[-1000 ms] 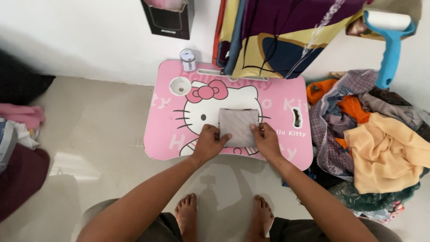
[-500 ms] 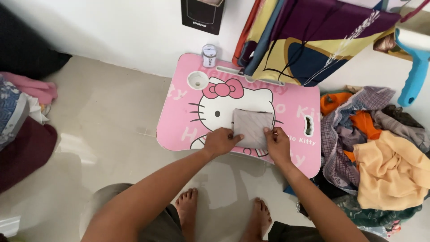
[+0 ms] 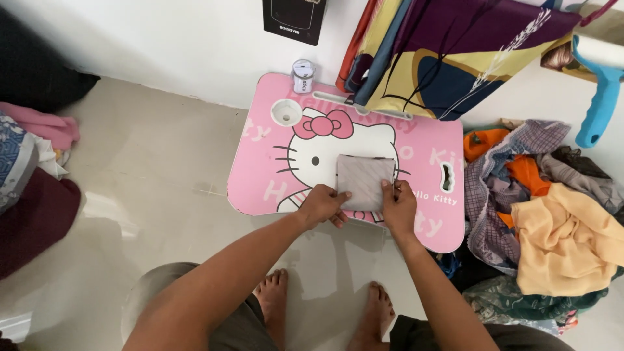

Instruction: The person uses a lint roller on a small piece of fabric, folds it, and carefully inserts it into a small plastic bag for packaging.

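Both forearms extend forward from the lower edge of the view and converge toward the centre. The left arm enters from the 7 o'clock direction and runs toward 1 o'clock; the wrist is straight. The left hand lies palm down, knuckles up, fingers pointing toward 2 o'clock and pressed flat. The right arm enters from 5 o'clock and runs toward 11 o'clock. The right hand lies palm down, fingers pointing toward 12 o'clock, thumb tucked inward. The hands sit near each other, not touching. Both bare feet rest below the hands, at 6 o'clock.
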